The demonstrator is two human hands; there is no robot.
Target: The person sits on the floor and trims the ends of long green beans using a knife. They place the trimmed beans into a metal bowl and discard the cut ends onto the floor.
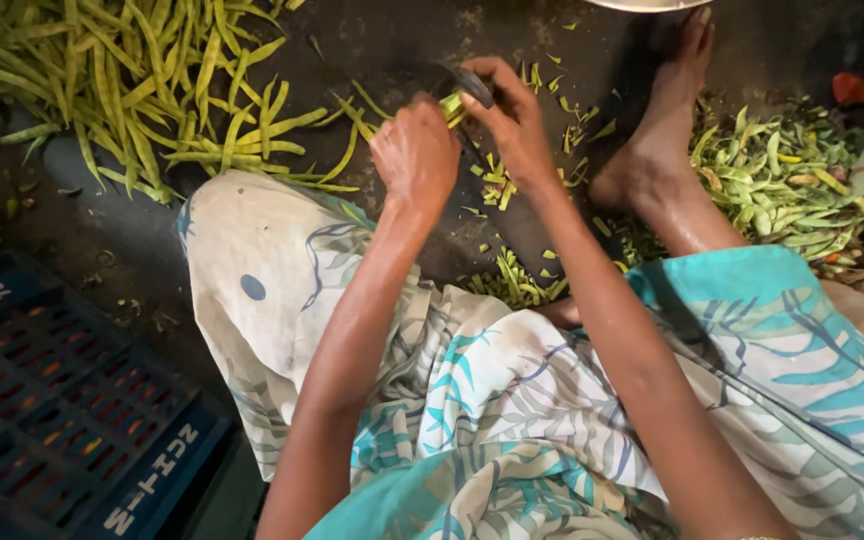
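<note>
Broadly, a big heap of whole green bean pods (142, 80) fills the dark floor (392, 40) at upper left, and a pile of cut pods (782, 175) lies at right, beyond the person's bare foot (657, 150). A blue plastic crate (52, 400) sits at lower left. Between the hands, a small bundle of bean pods (449, 106) is pinched: the left hand (415, 155) closes its fingers round it, the right hand (512, 120) grips its end against a dark blade (474, 85). Such pods look light, slender and bendy yet likely to snap; gripping near the cut keeps them steady. Trimmed scraps (512, 280) scatter below.
</note>
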